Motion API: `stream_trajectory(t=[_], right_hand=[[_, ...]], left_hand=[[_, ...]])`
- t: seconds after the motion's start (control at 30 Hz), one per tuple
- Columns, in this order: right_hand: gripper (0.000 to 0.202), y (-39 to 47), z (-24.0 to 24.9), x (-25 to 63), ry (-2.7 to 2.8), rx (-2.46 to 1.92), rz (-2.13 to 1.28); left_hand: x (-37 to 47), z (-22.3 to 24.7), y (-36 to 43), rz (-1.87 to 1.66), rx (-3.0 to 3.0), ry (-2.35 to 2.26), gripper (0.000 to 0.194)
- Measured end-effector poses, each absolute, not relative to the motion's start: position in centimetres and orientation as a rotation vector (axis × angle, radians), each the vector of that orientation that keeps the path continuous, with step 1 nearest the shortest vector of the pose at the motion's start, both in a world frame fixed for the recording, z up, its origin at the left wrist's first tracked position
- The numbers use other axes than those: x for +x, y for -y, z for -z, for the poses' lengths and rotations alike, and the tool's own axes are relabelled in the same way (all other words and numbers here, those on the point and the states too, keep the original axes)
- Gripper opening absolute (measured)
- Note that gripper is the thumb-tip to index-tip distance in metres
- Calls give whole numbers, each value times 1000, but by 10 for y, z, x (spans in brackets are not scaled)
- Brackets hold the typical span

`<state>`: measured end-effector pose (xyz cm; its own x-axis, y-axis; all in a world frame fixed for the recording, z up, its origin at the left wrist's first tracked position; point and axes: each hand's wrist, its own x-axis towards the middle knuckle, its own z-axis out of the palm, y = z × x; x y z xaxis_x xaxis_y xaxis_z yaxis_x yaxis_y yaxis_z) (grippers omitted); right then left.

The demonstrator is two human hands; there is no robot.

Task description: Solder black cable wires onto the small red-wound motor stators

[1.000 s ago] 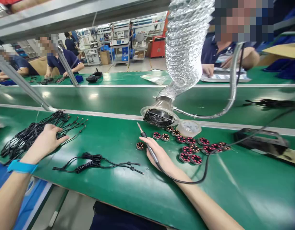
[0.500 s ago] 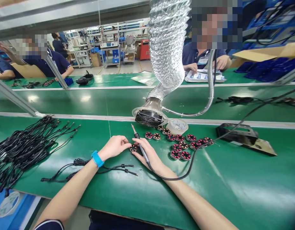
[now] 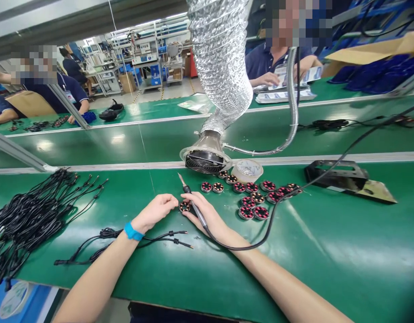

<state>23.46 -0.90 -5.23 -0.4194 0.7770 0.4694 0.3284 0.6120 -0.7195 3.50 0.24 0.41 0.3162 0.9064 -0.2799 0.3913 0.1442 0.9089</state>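
My right hand (image 3: 212, 220) holds a soldering iron (image 3: 199, 213) along the palm, its bare tip pointing up and away from me. The thumb and fingers of that hand also rest around a small motor stator (image 3: 184, 206) with copper windings. Left of the stator is my left hand (image 3: 156, 212), fingers curled and pressed together; whether something thin is pinched there is hidden. A blue band (image 3: 133, 232) circles the left wrist. Below the hands lie a few black cables (image 3: 153, 240) with bare copper ends. Several more stators (image 3: 246, 212) with red or copper windings sit to the right.
A bundle of black cables (image 3: 28, 220) covers the left side. A fan-fitted extractor hood (image 3: 207, 148) on a foil duct (image 3: 223, 58) hangs ahead. Behind the stators are a tape roll (image 3: 247, 171) and a black metal bracket (image 3: 338, 177). The iron's cord (image 3: 273, 213) crosses the right side. Co-workers sit opposite.
My left fingers have drawn slightly back from the stator and curled in. My right hand keeps the iron and stator nearly in place. The camera view has shifted a little.
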Motion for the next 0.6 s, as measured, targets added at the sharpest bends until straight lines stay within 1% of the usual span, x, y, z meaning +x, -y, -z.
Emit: stream_trajectory(t=[0.1,0.23,0.33,0.43,0.6], right_hand=[[47,9,51,234,2009,-888,-652],[46,9,54,234,2000,-885,-648],[46,7,58,233,1985,-879,-636],[47,7,59,233,1983,-880,-642],[48,8,56,234,2008,-880,-627]], left_hand=[[30,-9,-1,-658,1420,-1355,38],[32,-1,-1,-610,1577,-1451,42],[41,9,-2,-593,1612,-1480,36],[50,12,-3,-651,1580,-1462,30],[50,8,-7,-721,1431,-1462,28]])
